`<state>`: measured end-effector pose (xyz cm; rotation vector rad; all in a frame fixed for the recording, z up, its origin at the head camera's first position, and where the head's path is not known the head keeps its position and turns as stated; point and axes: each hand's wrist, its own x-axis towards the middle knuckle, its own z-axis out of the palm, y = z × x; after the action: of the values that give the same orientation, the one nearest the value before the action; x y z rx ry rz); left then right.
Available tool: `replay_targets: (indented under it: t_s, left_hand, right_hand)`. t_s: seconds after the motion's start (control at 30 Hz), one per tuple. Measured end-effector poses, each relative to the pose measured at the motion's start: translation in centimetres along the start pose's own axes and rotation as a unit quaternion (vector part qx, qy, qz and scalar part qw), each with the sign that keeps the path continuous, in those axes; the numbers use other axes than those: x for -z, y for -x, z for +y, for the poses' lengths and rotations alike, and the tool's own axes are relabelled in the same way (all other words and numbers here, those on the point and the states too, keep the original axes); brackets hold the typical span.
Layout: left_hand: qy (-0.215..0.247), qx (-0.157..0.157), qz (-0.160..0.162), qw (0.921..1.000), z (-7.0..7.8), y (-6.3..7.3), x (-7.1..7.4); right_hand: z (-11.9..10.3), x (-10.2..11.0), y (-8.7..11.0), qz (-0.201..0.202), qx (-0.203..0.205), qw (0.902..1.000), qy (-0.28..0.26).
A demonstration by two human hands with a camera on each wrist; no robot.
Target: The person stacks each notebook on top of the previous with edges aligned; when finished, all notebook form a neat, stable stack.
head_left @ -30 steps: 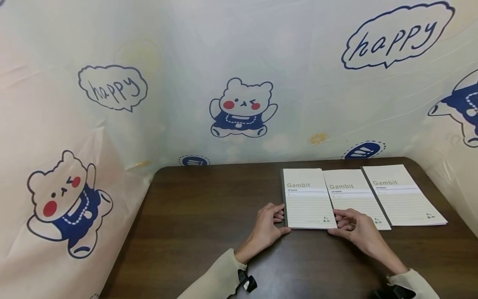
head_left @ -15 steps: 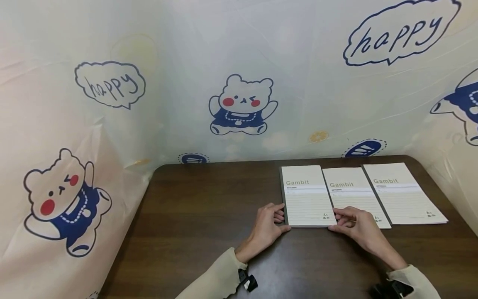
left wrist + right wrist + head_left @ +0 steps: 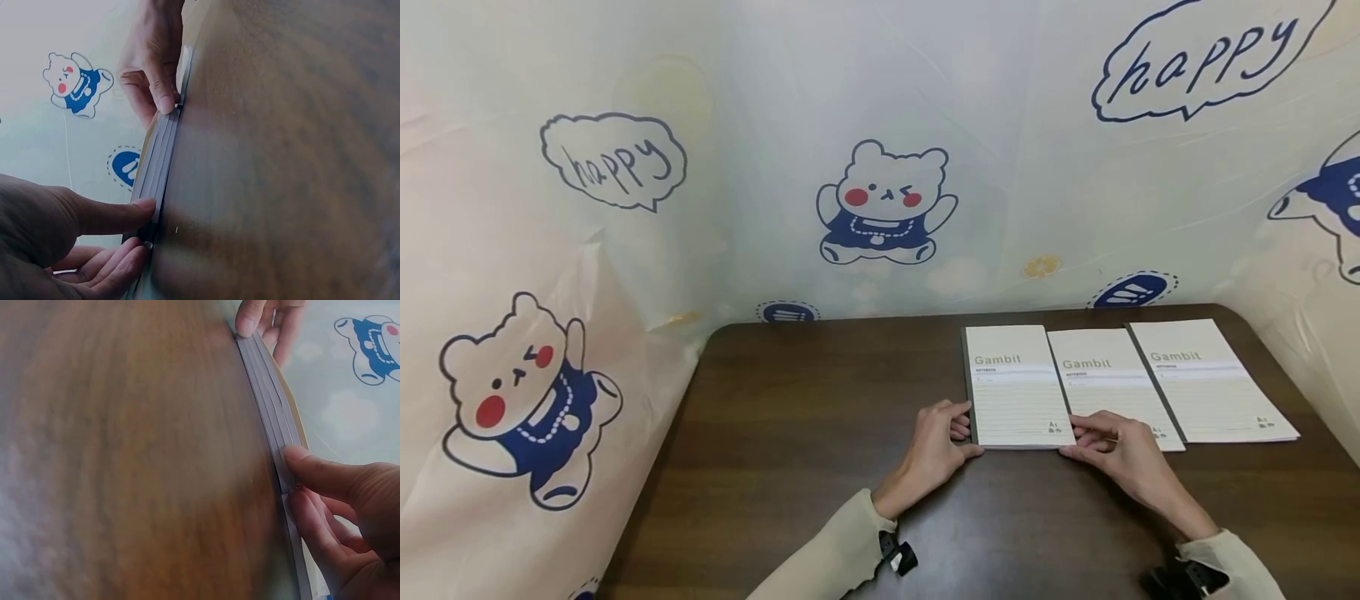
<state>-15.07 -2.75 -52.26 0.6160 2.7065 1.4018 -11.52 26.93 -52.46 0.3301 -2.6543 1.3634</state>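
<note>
While we look at the leftmost Gambit notebook (image 3: 1015,387), it lies flat on the brown table (image 3: 790,433), its right edge over the middle notebook (image 3: 1112,383). Not much changed vs 1 s ago: it sits in the same spot. Our left hand (image 3: 934,454) still pinches its near-left corner, fingers curled. Our right hand (image 3: 1116,454) pinches the near-right corner. A 3rd notebook (image 3: 1210,383) lies further right, w/ a bear curtain (image 3: 886,204) behind.

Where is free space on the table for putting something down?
The left half of the table is bare, from the curtain to the left hand. A bare strip runs along the near edge. The right rear is crowded: three notebooks overlap there, and the right hand is there too.
</note>
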Motion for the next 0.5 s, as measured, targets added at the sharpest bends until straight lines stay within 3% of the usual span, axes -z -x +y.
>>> replay_targets:
  t_s: [0.5]
  left_hand:
    - [-0.010, -0.007, -0.006, 0.9999, 0.25, 0.00, 0.25]
  right_hand:
    - [-0.11, -0.38, 0.34, 0.008, -0.037, 0.9993, -0.004]
